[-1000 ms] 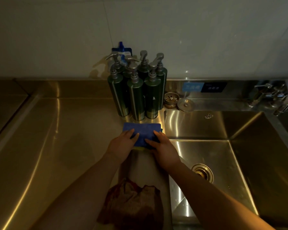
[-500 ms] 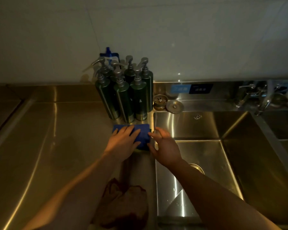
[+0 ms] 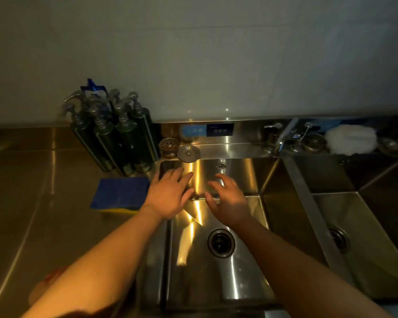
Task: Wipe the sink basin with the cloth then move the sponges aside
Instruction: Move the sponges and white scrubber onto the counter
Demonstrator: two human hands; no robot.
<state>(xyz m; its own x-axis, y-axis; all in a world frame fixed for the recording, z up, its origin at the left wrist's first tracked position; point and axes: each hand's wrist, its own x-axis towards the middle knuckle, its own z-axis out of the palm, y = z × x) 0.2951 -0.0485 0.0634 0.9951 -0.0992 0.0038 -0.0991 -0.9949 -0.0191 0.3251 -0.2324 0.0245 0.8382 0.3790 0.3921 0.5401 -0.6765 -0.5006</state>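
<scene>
Sponge lies flat on the surface, just left of left hand and near side of pump bottles. Long axis runs left-right. Blue top, yellow layer at near edge. Left hand nearer; right hand over sink basin. Both grips apart, holding nothing.

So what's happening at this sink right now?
A person holds both hands over the sink basin, and neither grips anything: the left hand and right hand hover open near its back wall. The blue sponge, yellow along its near edge, lies on the counter left of the basin, in front of the pump bottles. A reddish cloth shows at the lower left, mostly hidden by the left forearm.
</scene>
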